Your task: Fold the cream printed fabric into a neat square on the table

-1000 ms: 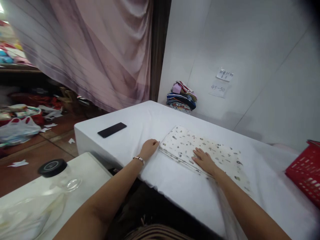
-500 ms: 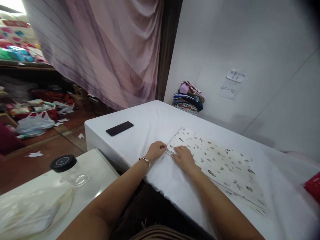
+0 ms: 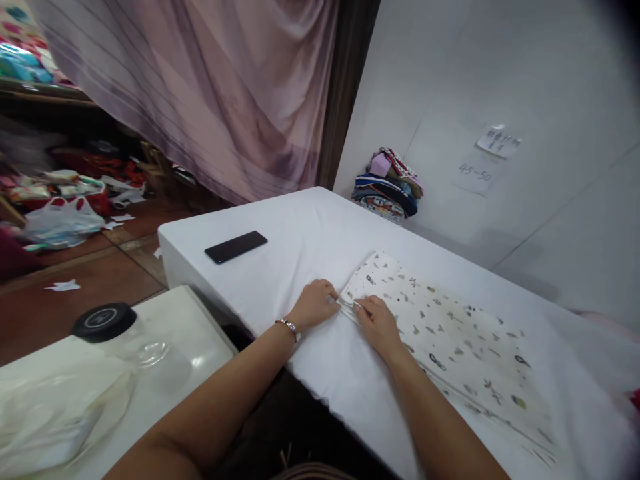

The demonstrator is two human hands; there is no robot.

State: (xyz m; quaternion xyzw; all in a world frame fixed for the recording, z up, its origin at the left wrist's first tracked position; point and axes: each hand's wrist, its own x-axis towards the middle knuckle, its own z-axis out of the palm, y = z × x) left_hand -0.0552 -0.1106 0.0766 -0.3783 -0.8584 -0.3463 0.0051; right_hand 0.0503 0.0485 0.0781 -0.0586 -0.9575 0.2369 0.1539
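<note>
Matt, smooth printed cloth (image 3: 450,327).

Beyond the fingers (image 3: 376,308), and to their right, rises a pale wall (image 3: 565,87) with a diagonal seam, bearing a paper note (image 3: 499,141) above a sheet (image 3: 475,175) marked "45-50". Farther off to their left, a mauve-pink curtain (image 3: 225,87) hangs beside a dark brown post (image 3: 353,87). Beneath them spreads a white-covered table (image 3: 300,233); to their left stands a pale side table (image 3: 193,327), with reddish-brown tiled floor (image 3: 30,327) past it.

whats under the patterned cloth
The patterned cloth lies in layers on the white table cover, which shows around it. The patch directly beneath is hidden, so I can't tell if anything else is there.
</note>
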